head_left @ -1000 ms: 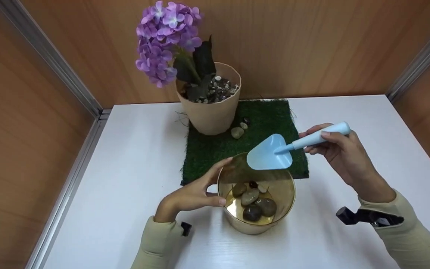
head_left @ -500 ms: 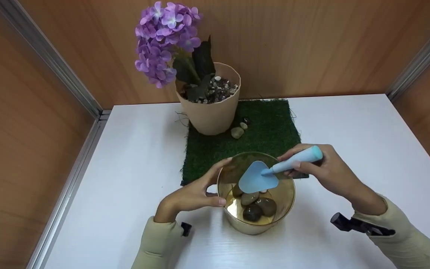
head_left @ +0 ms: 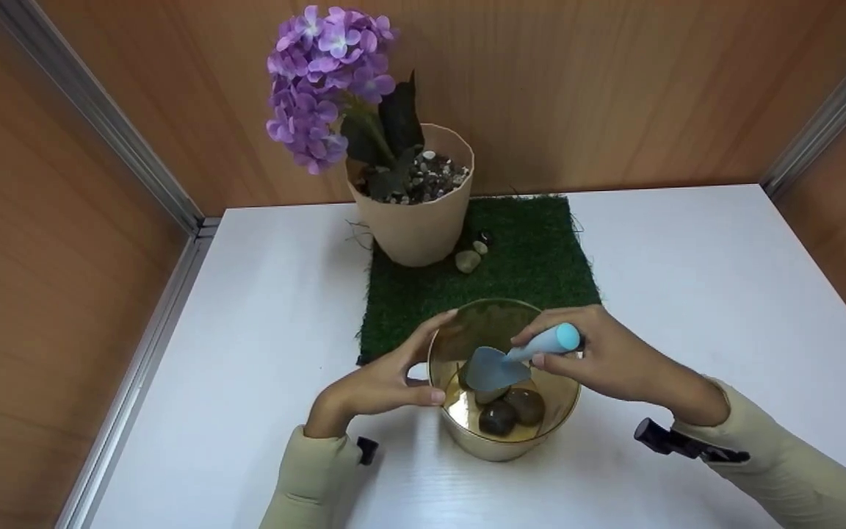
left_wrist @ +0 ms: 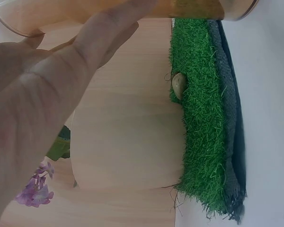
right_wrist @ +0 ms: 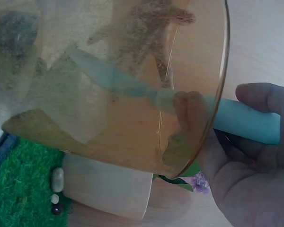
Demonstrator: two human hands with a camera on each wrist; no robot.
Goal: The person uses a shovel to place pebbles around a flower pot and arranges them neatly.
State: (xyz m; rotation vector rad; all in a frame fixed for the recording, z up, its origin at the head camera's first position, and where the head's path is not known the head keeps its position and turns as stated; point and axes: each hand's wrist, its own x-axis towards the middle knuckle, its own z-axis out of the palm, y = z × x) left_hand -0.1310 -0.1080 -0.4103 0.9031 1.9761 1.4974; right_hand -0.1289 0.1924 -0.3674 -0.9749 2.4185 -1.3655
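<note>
My left hand (head_left: 386,382) holds an amber see-through glass bowl (head_left: 557,404) by its left side, thumb at the near rim and fingers round the far side. In the left wrist view the bowl's wall (left_wrist: 199,7) lies along the top. Several dark and brown stones (head_left: 524,405) lie on the bowl's floor. With my right hand (head_left: 617,360) I grip the handle of a light blue garden trowel (head_left: 495,369), blade angled down inside the bowl over the stones and hiding some. Through the bowl's glass, the right wrist view shows the trowel's blade (right_wrist: 102,73).
Behind the bowl lies a green artificial grass mat (head_left: 526,272). On its back left stands a beige pot (head_left: 416,231) with gravel and a purple hydrangea (head_left: 313,88). A few pebbles (head_left: 468,261) sit beside the pot. Wooden panels (head_left: 599,95) border the white table (head_left: 261,308).
My right hand has moved left and down, bringing the trowel from above the bowl's far rim to inside it, with the blade lower over the stones. My left hand and the bowl have stayed put.
</note>
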